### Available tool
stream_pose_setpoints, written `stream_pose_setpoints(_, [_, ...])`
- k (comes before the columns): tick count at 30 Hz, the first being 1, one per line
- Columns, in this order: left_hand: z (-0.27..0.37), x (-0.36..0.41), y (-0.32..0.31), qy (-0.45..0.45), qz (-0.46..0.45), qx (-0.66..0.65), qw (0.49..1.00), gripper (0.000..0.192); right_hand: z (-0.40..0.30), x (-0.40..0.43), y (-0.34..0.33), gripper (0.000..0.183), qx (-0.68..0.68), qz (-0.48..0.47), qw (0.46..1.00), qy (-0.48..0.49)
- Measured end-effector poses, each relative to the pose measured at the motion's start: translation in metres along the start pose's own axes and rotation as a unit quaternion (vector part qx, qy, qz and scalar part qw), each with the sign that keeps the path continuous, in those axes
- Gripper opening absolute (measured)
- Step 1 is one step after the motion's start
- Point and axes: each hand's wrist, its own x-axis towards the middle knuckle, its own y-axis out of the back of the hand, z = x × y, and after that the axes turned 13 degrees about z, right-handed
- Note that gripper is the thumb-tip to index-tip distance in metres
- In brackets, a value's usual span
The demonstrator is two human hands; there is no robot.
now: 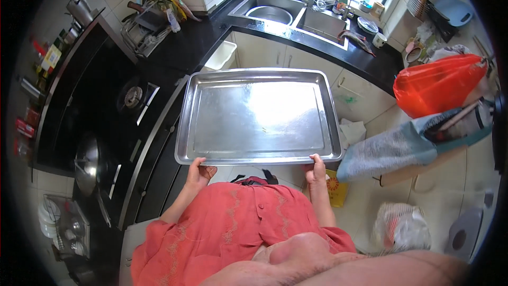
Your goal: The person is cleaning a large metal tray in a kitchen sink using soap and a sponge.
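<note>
A large rectangular stainless steel tray (222,127) is held out level in front of my body. My left hand (199,174) grips the left part of its near rim, thumb on top and fingers below. At the right end of the same rim, my right hand (316,170) holds on in a like way, its thumb over the edge. Bright light reflects off the tray's inner surface, where a few small specks lie. The fingertips under the rim are partly hidden.
On the left, a black gas stove (95,99) bears a metal wok (87,165). Ahead stands a double sink (262,0) with a round basin (270,15) inside. A fish (357,40) lies by its right bowl. At right hang a red plastic bag (436,83) and a towel (389,149).
</note>
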Motion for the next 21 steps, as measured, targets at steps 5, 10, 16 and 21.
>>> stream_pose_setpoints(5, [0.024, 0.025, -0.063, -0.008, 0.001, -0.021, 1.0, 0.017, -0.037, 0.069, -0.054, 0.014, -0.032, -0.031, 0.999, 0.023])
stream_pose_setpoints(10, [0.059, 0.082, -0.104, -0.01, -0.029, -0.047, 0.998, 0.021, -0.065, 0.103, -0.136, 0.014, -0.021, -0.043, 0.998, 0.036])
stream_pose_setpoints(16, [0.115, 0.159, -0.162, -0.004, -0.04, -0.034, 0.999, 0.022, -0.081, 0.176, -0.208, 0.019, -0.028, -0.012, 0.998, 0.06])
stream_pose_setpoints(21, [0.158, 0.207, -0.213, -0.015, -0.051, -0.037, 0.998, 0.018, -0.101, 0.208, -0.272, 0.018, -0.04, 0.004, 0.997, 0.072])
